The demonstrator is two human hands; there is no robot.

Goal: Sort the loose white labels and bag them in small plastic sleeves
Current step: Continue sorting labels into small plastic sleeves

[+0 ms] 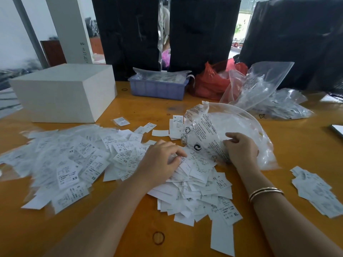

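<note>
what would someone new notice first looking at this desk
The heap of white labels spread over the orange table, with the left hand resting on it. Next, the big clear plastic bag that the right hand holds at mid-right. Behind stand a white box at left and a blue tray in the middle.

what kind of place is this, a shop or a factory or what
Most likely a garment packing or warehouse workroom. Heaps of white size labels marked XS, S and XL cover a wooden worktable, clear plastic bags lie about, and big black-wrapped bundles stand behind.
</note>
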